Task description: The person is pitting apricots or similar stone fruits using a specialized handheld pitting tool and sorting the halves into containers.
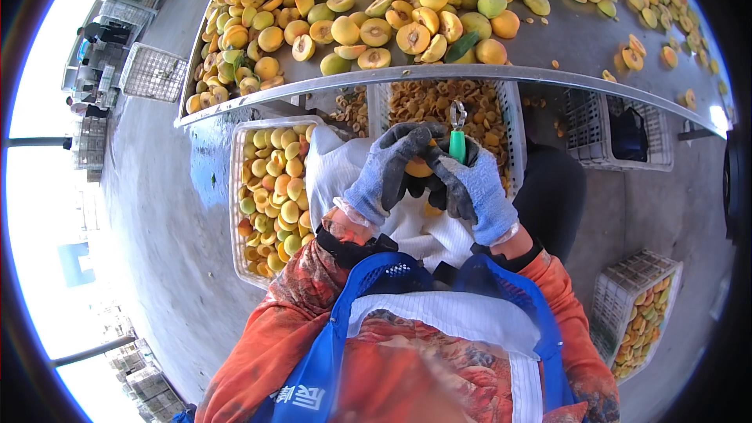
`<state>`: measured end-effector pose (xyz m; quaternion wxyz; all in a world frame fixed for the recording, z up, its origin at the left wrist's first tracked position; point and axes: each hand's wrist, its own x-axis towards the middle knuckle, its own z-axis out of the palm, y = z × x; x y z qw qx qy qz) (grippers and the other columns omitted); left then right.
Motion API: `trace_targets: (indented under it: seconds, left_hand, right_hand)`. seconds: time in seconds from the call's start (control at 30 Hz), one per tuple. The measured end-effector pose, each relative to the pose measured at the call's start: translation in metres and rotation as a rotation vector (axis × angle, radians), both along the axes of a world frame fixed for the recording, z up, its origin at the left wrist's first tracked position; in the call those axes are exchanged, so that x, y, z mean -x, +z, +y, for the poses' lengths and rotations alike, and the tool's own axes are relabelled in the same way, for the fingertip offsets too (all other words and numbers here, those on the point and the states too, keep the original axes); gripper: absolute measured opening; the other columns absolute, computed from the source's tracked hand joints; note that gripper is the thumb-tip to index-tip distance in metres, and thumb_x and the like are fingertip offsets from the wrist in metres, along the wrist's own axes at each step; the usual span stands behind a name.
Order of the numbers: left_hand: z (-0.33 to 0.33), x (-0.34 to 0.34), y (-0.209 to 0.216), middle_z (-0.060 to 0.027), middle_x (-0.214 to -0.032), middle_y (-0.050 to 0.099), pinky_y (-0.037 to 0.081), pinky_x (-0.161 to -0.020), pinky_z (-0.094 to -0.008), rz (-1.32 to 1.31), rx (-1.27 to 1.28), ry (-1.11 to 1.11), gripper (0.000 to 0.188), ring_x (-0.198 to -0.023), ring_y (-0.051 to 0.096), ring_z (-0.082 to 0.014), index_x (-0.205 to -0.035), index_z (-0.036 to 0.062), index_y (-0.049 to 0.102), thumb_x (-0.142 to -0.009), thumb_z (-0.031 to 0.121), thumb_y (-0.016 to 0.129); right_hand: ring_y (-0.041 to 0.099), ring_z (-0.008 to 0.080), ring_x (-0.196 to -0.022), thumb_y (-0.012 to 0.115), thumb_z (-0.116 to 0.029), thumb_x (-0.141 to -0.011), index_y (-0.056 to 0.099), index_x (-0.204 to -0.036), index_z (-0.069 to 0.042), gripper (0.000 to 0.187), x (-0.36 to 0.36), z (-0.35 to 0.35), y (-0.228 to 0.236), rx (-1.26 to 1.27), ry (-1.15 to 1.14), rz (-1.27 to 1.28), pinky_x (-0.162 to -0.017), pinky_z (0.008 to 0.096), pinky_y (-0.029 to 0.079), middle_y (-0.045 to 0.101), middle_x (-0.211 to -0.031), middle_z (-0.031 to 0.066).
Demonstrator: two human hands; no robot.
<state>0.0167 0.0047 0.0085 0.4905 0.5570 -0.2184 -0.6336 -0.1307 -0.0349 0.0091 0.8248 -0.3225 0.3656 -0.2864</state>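
Both my gloved hands meet over my lap, close below the metal table's edge. My left hand (381, 166) is closed round a yellow peach half (418, 167), mostly hidden by the fingers. Tucked in my closed right hand (475, 188) is a pitting tool (457, 146) with a green handle, its metal loop pointing up and away from me. The right fingertips also touch the peach half. Ahead, a heap of halved peaches (375, 32) covers much of the table, many with cut faces and stones showing.
A white crate of peach halves (274, 180) stands left of my knees. Under the table edge is a crate (513, 121) of brown-orange scraps. Another crate (576, 129) holding something dark stands to the right, and a peach-filled one (611, 305) at lower right. The metal table rim (470, 72) crosses ahead.
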Motion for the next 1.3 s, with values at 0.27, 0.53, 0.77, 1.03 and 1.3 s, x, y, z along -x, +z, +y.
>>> trace_targets:
  seconds: [0.27,0.53,0.77,1.03,1.3]
  left_hand:
    - [0.014,-0.026,0.015,-0.0136,-0.091,0.062,0.053,-0.056,-0.033,0.139,0.053,0.185,0.045,-0.073,0.063,-0.0225,-0.111,0.0038,0.053,-0.088,0.042,0.052]
    - [0.015,-0.007,0.001,-0.0072,-0.102,0.059,0.045,-0.081,-0.0262,-0.189,0.267,0.211,0.033,-0.094,0.056,-0.0132,-0.109,0.0024,0.058,-0.094,0.029,0.047]
    - [0.011,0.004,-0.007,-0.0134,-0.101,0.06,0.051,-0.077,-0.0311,0.008,0.319,0.353,0.032,-0.091,0.061,-0.0228,-0.106,-0.0014,0.053,-0.094,0.027,0.046]
    - [0.013,0.025,0.014,-0.0087,-0.091,0.055,0.044,-0.071,-0.0276,-0.454,0.423,0.399,0.023,-0.081,0.054,-0.0153,-0.099,0.0024,0.058,-0.094,0.019,0.044]
    - [0.018,0.023,0.017,-0.0078,-0.091,0.054,0.044,-0.071,-0.0265,-0.877,0.552,0.248,0.025,-0.083,0.053,-0.0136,-0.101,0.001,0.057,-0.094,0.022,0.044]
  right_hand:
    - [0.06,0.0375,-0.076,0.064,-0.032,-0.076,0.052,-0.102,-0.007,0.038,0.025,0.002,-0.042,0.947,0.375,1.079,-0.066,0.0438,0.048,0.062,-0.082,0.0202]
    - [0.061,0.0352,-0.067,0.067,-0.026,-0.075,0.055,-0.093,-0.006,0.029,-0.009,0.032,-0.014,1.081,0.252,0.897,-0.06,0.0417,0.048,0.061,-0.071,0.0175]
    - [0.061,0.035,-0.064,0.067,-0.022,-0.074,0.054,-0.093,-0.007,0.027,-0.01,0.037,-0.01,1.067,0.19,0.895,-0.058,0.042,0.048,0.061,-0.069,0.0161]
    - [0.061,0.0352,-0.067,0.065,-0.019,-0.074,0.053,-0.095,-0.004,0.029,-0.017,0.054,-0.016,0.975,0.117,0.748,-0.059,0.041,0.048,0.061,-0.072,0.0181]
    - [0.062,0.034,-0.068,0.066,-0.017,-0.073,0.052,-0.098,-0.002,0.032,-0.013,0.058,-0.018,0.756,0.202,0.464,-0.059,0.0395,0.049,0.061,-0.074,0.0187]
